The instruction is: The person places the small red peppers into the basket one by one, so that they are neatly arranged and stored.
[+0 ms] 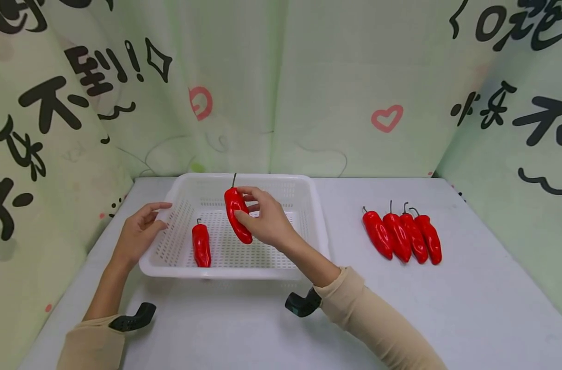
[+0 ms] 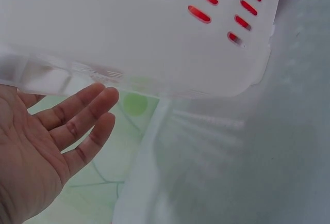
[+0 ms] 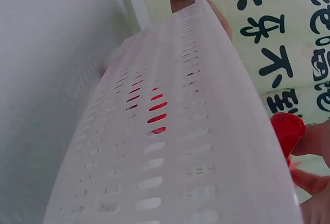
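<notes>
My right hand (image 1: 268, 218) pinches a red chili pepper (image 1: 231, 204) between thumb and fingers, stem up, above the middle of a white perforated plastic basket (image 1: 225, 273). A second red pepper (image 1: 201, 245) is inside the basket at the left, its lower end hidden by the front rim. At the basket's left side is my left hand (image 1: 139, 232), fingers extended at the rim. The left wrist view shows those fingers (image 2: 85, 115) fairly straight against or very near the rim; contact is unclear. In the right wrist view the held pepper (image 3: 287, 131) shows beyond the basket wall.
Several red peppers (image 1: 401, 236) lie side by side on the white table (image 1: 484, 303), right of the basket. A pale green curtain (image 1: 327, 77) with black writing and pink hearts surrounds the table at the back and sides. A dark device (image 1: 304, 303) sits at each wrist.
</notes>
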A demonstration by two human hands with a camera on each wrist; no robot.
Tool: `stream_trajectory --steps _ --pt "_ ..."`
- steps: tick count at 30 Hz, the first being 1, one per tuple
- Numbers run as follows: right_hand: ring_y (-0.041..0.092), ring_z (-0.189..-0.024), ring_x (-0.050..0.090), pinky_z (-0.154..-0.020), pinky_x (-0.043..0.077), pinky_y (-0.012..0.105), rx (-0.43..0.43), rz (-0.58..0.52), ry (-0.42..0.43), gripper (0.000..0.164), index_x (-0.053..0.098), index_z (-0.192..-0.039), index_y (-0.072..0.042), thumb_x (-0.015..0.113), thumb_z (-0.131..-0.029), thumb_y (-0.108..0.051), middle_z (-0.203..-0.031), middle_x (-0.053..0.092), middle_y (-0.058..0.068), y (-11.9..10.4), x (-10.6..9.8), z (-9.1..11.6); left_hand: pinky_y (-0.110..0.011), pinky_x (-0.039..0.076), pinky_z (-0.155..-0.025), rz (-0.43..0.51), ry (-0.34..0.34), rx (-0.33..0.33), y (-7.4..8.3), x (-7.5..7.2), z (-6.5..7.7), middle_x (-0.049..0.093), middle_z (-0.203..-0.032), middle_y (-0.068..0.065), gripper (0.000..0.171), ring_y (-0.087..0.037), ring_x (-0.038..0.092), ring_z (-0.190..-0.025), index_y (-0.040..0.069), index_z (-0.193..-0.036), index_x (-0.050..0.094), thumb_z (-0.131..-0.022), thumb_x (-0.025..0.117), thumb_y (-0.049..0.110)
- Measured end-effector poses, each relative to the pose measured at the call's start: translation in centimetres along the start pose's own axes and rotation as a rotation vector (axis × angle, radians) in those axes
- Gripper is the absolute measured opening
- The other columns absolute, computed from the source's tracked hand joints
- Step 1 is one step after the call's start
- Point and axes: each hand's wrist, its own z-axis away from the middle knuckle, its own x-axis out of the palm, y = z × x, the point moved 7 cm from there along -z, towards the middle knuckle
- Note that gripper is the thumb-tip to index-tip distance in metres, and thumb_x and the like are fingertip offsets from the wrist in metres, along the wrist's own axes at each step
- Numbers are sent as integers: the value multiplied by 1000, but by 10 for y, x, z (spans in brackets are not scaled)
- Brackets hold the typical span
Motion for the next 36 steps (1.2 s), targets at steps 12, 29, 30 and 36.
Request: stream_trajectory --steps 12,29,30,36 --pt "32 -116 60 -79 62 39 126 -53 -22 56 52 -146 -10 70 -93 -15 -135 60 14 17 13 -8 -21 57 -70 -3 1 0 0 1 0 64 -127 -30 41 0 64 -84 3 -141 56 -101 50 10" --pt "31 -117 64 -88 60 39 213 -77 -107 49 54 -144 -8 64 -99 -26 -141 58 16 23 22 -5 -19 57 -71 -19 9 15 0 1 1 64 -130 -30 41 1 63 -85 2 -141 56 -101 51 9" --pt "30 -116 65 -88 60 38 214 -77 -106 49 54 -144 -8 64 -100 -26 -140 58 16 23 21 -5 -19 57 -71 -20 10 17 0 1 1 63 -130 -30 41 1 64 -85 2 -141 56 -101 51 9" --pt "30 -117 64 -88 60 38 207 -79 -97 48 56 -143 -9 64 -99 -26 -140 58 15 22 17 -3 -20 57 -72 -22 13 15 1 1 2 63 -132 -28 41 -2 65 -87 3 -141 56 -101 52 10"
